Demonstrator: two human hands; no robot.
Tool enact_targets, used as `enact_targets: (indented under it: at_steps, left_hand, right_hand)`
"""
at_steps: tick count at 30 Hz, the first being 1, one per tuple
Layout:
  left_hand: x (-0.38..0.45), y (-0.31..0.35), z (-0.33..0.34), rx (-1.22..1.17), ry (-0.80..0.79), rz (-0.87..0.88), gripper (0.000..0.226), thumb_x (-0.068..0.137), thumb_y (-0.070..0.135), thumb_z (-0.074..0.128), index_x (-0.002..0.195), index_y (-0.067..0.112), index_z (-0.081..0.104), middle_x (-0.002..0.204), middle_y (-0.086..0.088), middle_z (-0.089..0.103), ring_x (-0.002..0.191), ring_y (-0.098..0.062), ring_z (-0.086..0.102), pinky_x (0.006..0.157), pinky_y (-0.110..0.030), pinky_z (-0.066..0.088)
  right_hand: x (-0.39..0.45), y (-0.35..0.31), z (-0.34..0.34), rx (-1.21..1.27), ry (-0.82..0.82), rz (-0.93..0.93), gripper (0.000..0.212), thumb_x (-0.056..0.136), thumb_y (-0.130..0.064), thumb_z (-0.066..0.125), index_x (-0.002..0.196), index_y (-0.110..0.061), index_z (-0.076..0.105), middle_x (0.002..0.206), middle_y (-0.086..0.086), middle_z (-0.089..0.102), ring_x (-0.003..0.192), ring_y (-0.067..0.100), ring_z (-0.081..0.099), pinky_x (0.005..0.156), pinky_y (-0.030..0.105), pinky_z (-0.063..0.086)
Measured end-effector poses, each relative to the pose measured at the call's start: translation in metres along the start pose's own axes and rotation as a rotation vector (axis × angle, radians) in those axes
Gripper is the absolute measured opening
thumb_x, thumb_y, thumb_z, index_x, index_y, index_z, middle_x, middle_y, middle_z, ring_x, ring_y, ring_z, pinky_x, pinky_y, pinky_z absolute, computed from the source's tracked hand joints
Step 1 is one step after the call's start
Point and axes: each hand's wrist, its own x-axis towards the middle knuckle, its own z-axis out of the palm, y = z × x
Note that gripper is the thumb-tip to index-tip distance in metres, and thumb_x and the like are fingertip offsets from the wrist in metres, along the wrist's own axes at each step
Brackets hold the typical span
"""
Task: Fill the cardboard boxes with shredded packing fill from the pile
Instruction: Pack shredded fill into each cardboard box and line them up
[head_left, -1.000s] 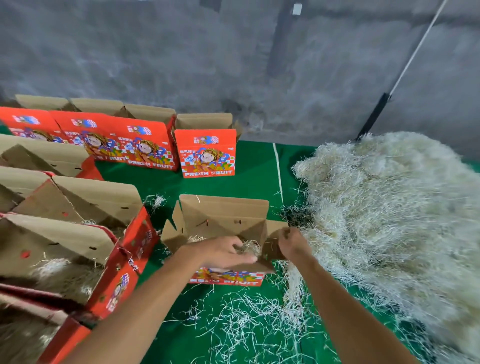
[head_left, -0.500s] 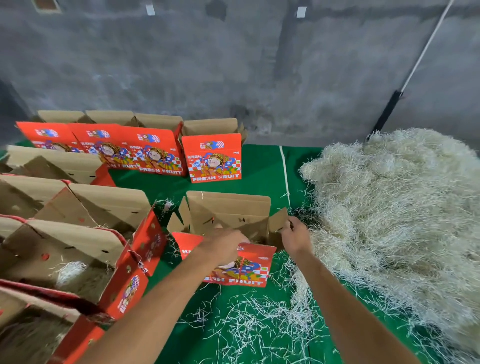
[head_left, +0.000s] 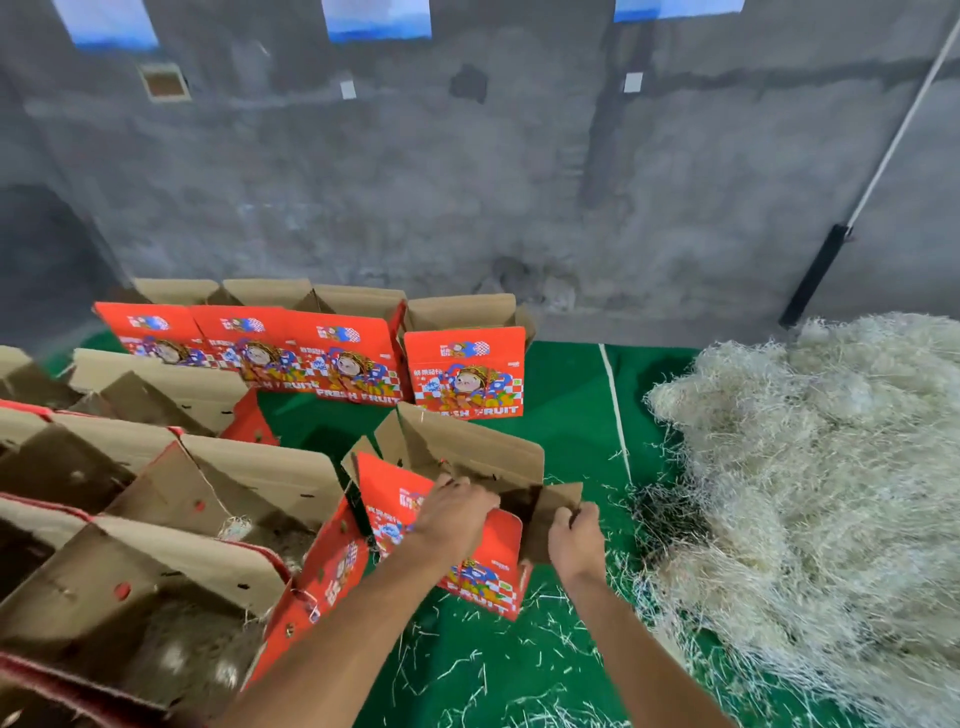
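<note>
A red fruit box (head_left: 480, 571) with brown cardboard flaps stands tilted on the green mat in front of me. My left hand (head_left: 454, 512) grips the top edge of its red front panel. My right hand (head_left: 574, 538) pinches the brown side flap at the box's right end. The box's inside is hidden behind the front panel. A big pile of pale shredded fill (head_left: 810, 483) lies to the right, about a hand's width from the box.
Open boxes (head_left: 156, 571), some holding fill, crowd the left side. A row of red boxes (head_left: 291, 353) lines the back by the grey wall. Loose shreds litter the green mat (head_left: 566, 374). A black-and-white pole (head_left: 831, 260) leans at back right.
The box has been lifted and tipped back, its red front now facing me. My left hand moved from inside the box to its front edge. The camera has tilted up.
</note>
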Motion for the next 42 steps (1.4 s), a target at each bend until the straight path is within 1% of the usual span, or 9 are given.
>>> enact_targets:
  at_steps: [5, 11, 17, 23, 28, 34, 38, 40, 42]
  left_hand:
    - [0.026, -0.057, 0.001, 0.065, 0.004, -0.052, 0.048, 0.085, -0.005, 0.049, 0.118, 0.025, 0.067, 0.116, -0.002, 0.067, 0.116, -0.023, 0.054, 0.107, -0.037, 0.033]
    - [0.046, -0.113, 0.003, 0.053, -0.022, -0.199, 0.033, 0.085, 0.011, 0.059, 0.114, 0.022, 0.069, 0.113, -0.003, 0.071, 0.112, -0.024, 0.062, 0.101, -0.034, 0.037]
    - [0.049, -0.16, 0.0, 0.028, -0.042, -0.31, 0.022, 0.083, 0.019, 0.065, 0.104, 0.019, 0.072, 0.105, -0.004, 0.072, 0.105, -0.025, 0.065, 0.1, -0.038, 0.041]
    - [0.042, -0.194, 0.0, 0.015, -0.097, -0.326, 0.019, 0.084, 0.022, 0.065, 0.102, 0.018, 0.073, 0.098, -0.004, 0.072, 0.096, -0.023, 0.066, 0.095, -0.037, 0.049]
    - [0.039, -0.212, 0.001, -0.077, -0.074, -0.333, 0.023, 0.086, 0.031, 0.066, 0.102, 0.015, 0.068, 0.095, -0.004, 0.069, 0.092, -0.022, 0.065, 0.093, -0.039, 0.052]
    - [0.04, -0.219, 0.007, -0.154, -0.047, -0.38, 0.018, 0.088, 0.029, 0.065, 0.099, 0.014, 0.064, 0.092, -0.005, 0.065, 0.091, -0.024, 0.065, 0.086, -0.04, 0.055]
    - [0.043, -0.218, 0.006, -0.221, 0.058, -0.397, 0.016, 0.094, 0.027, 0.054, 0.104, 0.016, 0.062, 0.095, -0.003, 0.064, 0.094, -0.026, 0.066, 0.08, -0.038, 0.055]
    - [0.05, -0.216, 0.002, -0.25, 0.116, -0.393, 0.016, 0.094, 0.027, 0.053, 0.105, 0.019, 0.062, 0.097, -0.004, 0.065, 0.097, -0.026, 0.065, 0.077, -0.036, 0.05]
    - [0.064, -0.213, -0.003, -0.289, 0.153, -0.376, 0.016, 0.094, 0.027, 0.053, 0.106, 0.021, 0.061, 0.104, -0.003, 0.067, 0.099, -0.025, 0.064, 0.077, -0.035, 0.05]
  right_hand:
    - [0.02, -0.028, 0.042, -0.019, -0.044, -0.023, 0.007, 0.106, -0.019, 0.038, 0.105, -0.012, 0.04, 0.087, 0.003, 0.055, 0.072, 0.012, 0.057, 0.054, 0.026, 0.043]
    - [0.045, -0.061, 0.096, -0.037, -0.119, -0.041, 0.012, 0.105, -0.019, 0.042, 0.109, -0.008, 0.042, 0.086, 0.003, 0.057, 0.073, 0.015, 0.058, 0.068, 0.034, 0.047]
    - [0.055, -0.1, 0.152, -0.076, -0.285, -0.032, 0.011, 0.106, -0.018, 0.04, 0.106, -0.008, 0.042, 0.094, 0.006, 0.059, 0.093, 0.026, 0.063, 0.092, 0.046, 0.054]
    - [0.035, -0.136, 0.201, 0.005, -0.526, -0.119, 0.014, 0.105, -0.022, 0.045, 0.114, -0.011, 0.044, 0.106, 0.009, 0.062, 0.083, 0.022, 0.07, 0.058, 0.028, 0.059]
    - [0.018, -0.163, 0.224, 0.038, -0.576, -0.144, 0.016, 0.105, -0.02, 0.046, 0.115, -0.013, 0.036, 0.103, 0.012, 0.06, 0.09, 0.039, 0.07, 0.062, 0.042, 0.063]
    - [0.016, -0.172, 0.23, -0.067, -0.637, -0.127, 0.023, 0.103, -0.016, 0.051, 0.12, -0.013, 0.036, 0.108, 0.014, 0.058, 0.089, 0.03, 0.07, 0.073, 0.044, 0.063]
    - [0.02, -0.18, 0.229, -0.079, -0.711, -0.055, 0.031, 0.107, -0.021, 0.038, 0.13, -0.001, 0.045, 0.137, 0.018, 0.055, 0.117, 0.042, 0.059, 0.105, 0.053, 0.045]
    - [0.03, -0.182, 0.219, -0.139, -0.607, -0.175, 0.03, 0.105, -0.02, 0.041, 0.124, -0.001, 0.054, 0.125, 0.026, 0.062, 0.11, 0.046, 0.061, 0.088, 0.04, 0.057]
    - [0.043, -0.186, 0.2, -0.259, -0.493, -0.37, 0.017, 0.103, -0.021, 0.045, 0.109, -0.014, 0.06, 0.097, 0.012, 0.07, 0.086, 0.032, 0.069, 0.074, 0.04, 0.059]
